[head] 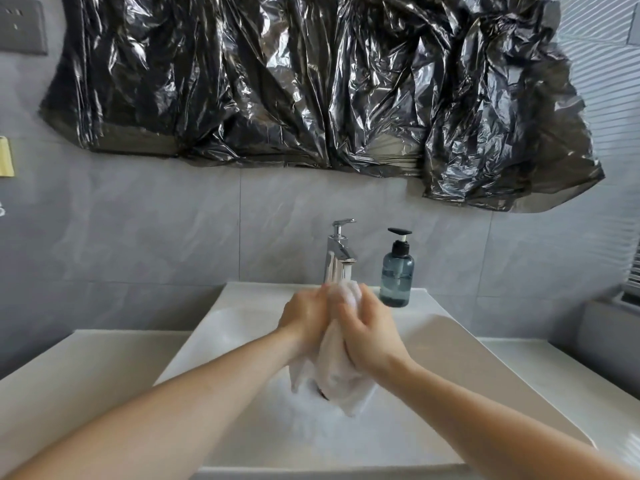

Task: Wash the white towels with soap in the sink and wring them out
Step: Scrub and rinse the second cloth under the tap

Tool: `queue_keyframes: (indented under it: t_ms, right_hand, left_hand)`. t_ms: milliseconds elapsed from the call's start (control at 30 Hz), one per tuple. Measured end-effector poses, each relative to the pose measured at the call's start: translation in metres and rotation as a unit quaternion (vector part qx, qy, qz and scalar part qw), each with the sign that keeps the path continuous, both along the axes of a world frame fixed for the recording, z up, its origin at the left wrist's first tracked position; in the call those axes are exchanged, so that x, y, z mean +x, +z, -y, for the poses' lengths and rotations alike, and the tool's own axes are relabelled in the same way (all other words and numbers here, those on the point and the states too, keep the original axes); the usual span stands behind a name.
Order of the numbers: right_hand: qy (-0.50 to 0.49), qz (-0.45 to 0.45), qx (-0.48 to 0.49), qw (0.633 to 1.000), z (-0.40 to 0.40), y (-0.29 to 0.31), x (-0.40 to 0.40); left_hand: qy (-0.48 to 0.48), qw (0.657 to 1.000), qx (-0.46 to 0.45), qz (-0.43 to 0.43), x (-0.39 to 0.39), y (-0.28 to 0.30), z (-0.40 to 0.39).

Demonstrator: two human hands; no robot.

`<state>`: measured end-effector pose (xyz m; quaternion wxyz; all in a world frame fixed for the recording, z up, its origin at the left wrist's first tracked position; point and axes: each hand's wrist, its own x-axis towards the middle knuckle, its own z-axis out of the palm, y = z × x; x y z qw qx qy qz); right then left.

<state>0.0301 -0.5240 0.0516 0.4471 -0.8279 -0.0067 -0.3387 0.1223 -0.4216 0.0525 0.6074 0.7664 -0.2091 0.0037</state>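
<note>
1. White towel is held bunched above the sink, directly under the faucet.
2. Left hand and right hand are both clamped on it, pressed together.
3. Step judged: scrubbing or rinsing.
4. Next: opposite twisting needed for wringing; soap bottle stands beside.

Both hands hold the towel over the sink; soap bottle right of faucet (behind).
</note>
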Motion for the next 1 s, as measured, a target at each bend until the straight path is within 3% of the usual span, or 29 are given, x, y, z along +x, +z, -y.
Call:
queue_keyframes:
  t_ms: [100,167,233,333,467,600,733,867,933,1000]
  right_hand:
    - [-0.050,-0.027,-0.044,0.997,0.006,0.000,0.011]
    - [-0.092,-0.086,0.021,0.992,0.019,0.000,0.020]
    - [-0.087,-0.086,0.072,0.990,0.019,0.000,0.019]
    - [-0.033,-0.033,0.003,0.999,0.004,-0.002,0.008]
    - [-0.058,-0.136,-0.113,0.983,0.017,-0.011,0.010]
    - [-0.130,-0.167,-0.093,0.973,0.035,-0.003,0.010]
    - [-0.126,-0.246,-0.147,0.950,0.051,-0.009,0.013]
    - [-0.036,-0.444,-0.196,0.874,0.046,-0.023,0.009]
    - [-0.047,-0.448,-0.270,0.851,0.043,-0.025,0.010]
    - [-0.070,-0.418,-0.287,0.859,0.040,-0.028,0.012]
  left_hand:
    - [-0.023,1.000,-0.016,-0.001,-0.006,-0.003,-0.002]
    - [-0.031,0.999,-0.022,0.036,-0.013,-0.002,-0.001]
    - [-0.032,0.998,-0.031,0.041,-0.013,0.003,0.000]
    - [-0.006,0.996,0.066,0.058,0.000,0.000,-0.007]
    - [0.009,0.959,0.258,0.116,0.000,-0.002,-0.021]
    - [0.013,0.967,0.248,0.065,0.010,0.011,-0.033]
    - [0.015,0.885,0.453,0.111,0.013,0.004,-0.040]
    - [-0.091,0.851,0.510,0.085,0.006,-0.001,-0.039]
    - [-0.115,0.806,0.577,0.070,0.000,-0.007,-0.037]
    - [-0.104,0.767,0.628,0.085,-0.001,-0.018,-0.036]
